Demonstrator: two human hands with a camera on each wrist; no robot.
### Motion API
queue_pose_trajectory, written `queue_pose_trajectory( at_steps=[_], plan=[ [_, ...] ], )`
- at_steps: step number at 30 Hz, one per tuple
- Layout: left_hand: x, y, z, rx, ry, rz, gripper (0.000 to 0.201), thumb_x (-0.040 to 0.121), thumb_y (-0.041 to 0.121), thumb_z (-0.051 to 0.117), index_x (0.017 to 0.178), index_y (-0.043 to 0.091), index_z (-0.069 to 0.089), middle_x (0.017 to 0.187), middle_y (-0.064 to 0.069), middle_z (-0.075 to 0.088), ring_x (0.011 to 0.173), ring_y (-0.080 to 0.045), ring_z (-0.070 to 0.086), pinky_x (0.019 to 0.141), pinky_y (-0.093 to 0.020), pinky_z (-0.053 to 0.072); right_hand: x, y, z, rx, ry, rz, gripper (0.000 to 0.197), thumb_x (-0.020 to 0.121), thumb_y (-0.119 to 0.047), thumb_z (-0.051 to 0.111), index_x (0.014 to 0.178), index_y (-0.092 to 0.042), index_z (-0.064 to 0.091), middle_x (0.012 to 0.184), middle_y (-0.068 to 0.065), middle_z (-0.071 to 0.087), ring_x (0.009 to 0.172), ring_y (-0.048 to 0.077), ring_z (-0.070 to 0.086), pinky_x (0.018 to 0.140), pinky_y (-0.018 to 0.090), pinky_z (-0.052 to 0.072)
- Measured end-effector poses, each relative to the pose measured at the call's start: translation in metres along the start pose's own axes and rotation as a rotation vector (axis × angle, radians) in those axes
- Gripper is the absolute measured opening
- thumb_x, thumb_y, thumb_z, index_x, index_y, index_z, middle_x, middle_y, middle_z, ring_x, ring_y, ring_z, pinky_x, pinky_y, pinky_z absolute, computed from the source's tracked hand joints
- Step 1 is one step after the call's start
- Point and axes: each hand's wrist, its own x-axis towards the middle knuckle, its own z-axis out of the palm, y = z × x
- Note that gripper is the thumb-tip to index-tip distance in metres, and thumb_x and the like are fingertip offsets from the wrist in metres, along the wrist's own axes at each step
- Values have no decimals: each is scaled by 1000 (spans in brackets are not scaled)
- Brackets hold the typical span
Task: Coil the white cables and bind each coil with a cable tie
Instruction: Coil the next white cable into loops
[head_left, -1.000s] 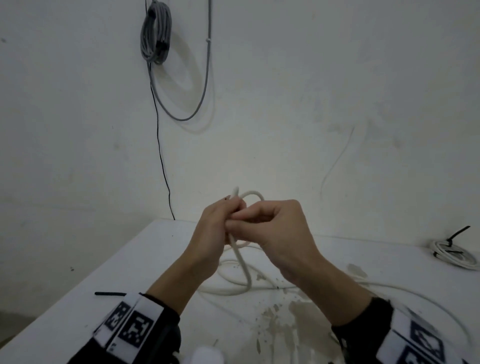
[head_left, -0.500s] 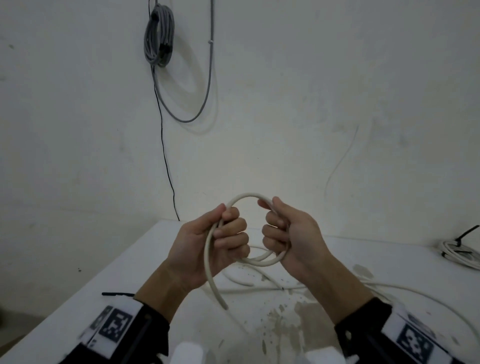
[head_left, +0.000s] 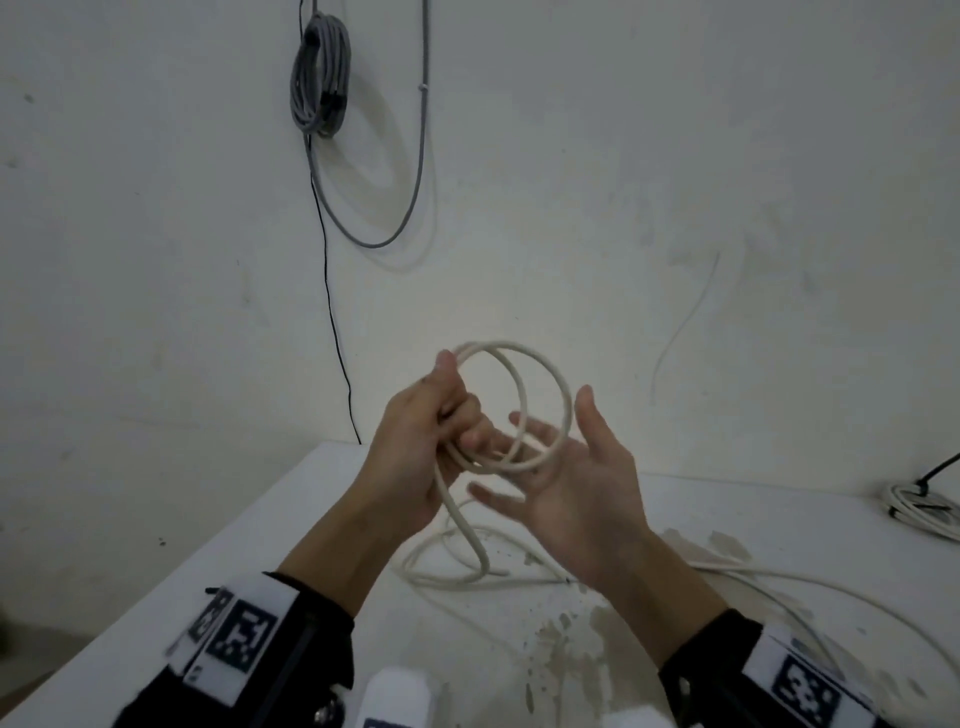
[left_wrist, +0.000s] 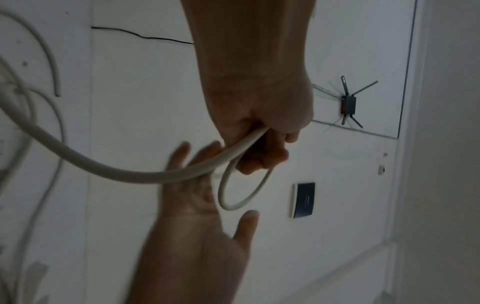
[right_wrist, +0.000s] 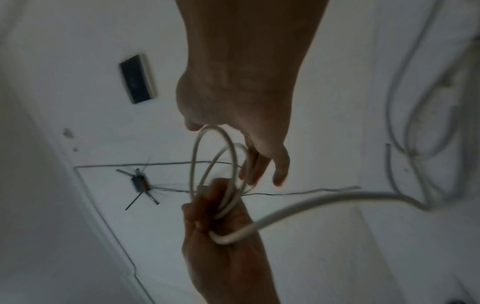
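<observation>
At the far left of the table a thin black strip, possibly a cable tie though too small to tell, is just seen by the left sleeve. The left hand is held above the table, its fingers curled round the gathered turns of the white cable, two loops of which stand up between the hands while the rest is trailed down onto the table and off to the right. The cable is judged light and springy, stiff enough that its loops hold a round shape and are likely to spring open if released; it is best pinched where the turns cross, at the left fist. The right hand is spread open, palm up, fingers straight, with the lower arc of the loops resting on them. Half a second earlier a single loop was gripped by both hands; a second turn has since been added and the right hand's grip has been let go. At the far right a finished coil is seen.
</observation>
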Motion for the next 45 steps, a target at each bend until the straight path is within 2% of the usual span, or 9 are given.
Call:
queue_pose_trajectory(
  at_steps=[2,6,11,15,19,24,30,39,45],
  plan=[
    [6,6,2,-65,0,53,44,99,36,30,60,15,30,39,6,33,39,-8,44,50,-21,46,-7,13,-5,-230,-241,129,75,79,-65,46,126,-7,52,112,15,67,113,27,58,96,46,36],
    [8,19,-2,-122,-30,11,44,96,41,29,61,15,33,34,8,30,24,-2,33,33,-13,38,-16,32,-17,-1086,-465,66,34,89,-40,57,91,-8,68,89,0,67,96,13,60,96,30,42],
    [1,35,-23,-243,-193,-106,47,92,42,33,53,17,41,31,8,24,23,-7,10,22,-11,23,-5,-6,-57,-1429,-196,-23,79,66,-89,33,52,-14,56,72,2,66,74,16,63,88,30,45],
    [-1,32,-35,-145,-252,-132,40,86,38,49,53,18,40,40,8,15,35,-8,10,40,-19,21,0,-57,-63,-1681,53,-213,85,49,-96,40,48,-12,29,45,-2,30,45,13,34,55,26,33],
    [-2,30,-34,-78,-336,-122,42,66,41,70,51,19,38,43,8,14,38,-10,10,40,-21,20,-1,-83,-55,-2119,445,-95,83,46,-96,21,46,-14,35,44,-2,39,42,15,41,45,23,31],
    [-6,13,-20,379,-271,-39,41,80,32,57,48,24,32,43,11,22,39,-7,16,41,-20,16,4,-87,-58,-1282,599,63,62,73,-57,69,54,-16,27,41,-3,23,35,15,29,44,25,33],
    [-15,-30,-10,1097,-169,195,40,85,53,29,64,19,37,55,10,40,49,-3,37,53,-17,33,-1,-66,-20,-159,337,130,21,95,-7,36,78,-4,47,56,10,43,65,27,56,66,46,56],
    [-9,-47,-8,832,-67,125,61,88,55,16,93,8,55,61,12,39,50,0,37,57,-16,34,-21,-16,17,-592,263,-198,10,79,-15,72,86,-10,77,77,0,75,73,4,67,68,17,48],
    [-14,-50,4,272,122,50,50,97,37,31,61,14,56,51,4,54,50,-10,49,54,-19,41,-34,14,36,-720,278,-408,14,81,-6,70,89,-16,76,94,0,68,79,3,67,68,14,54]
  ],
)
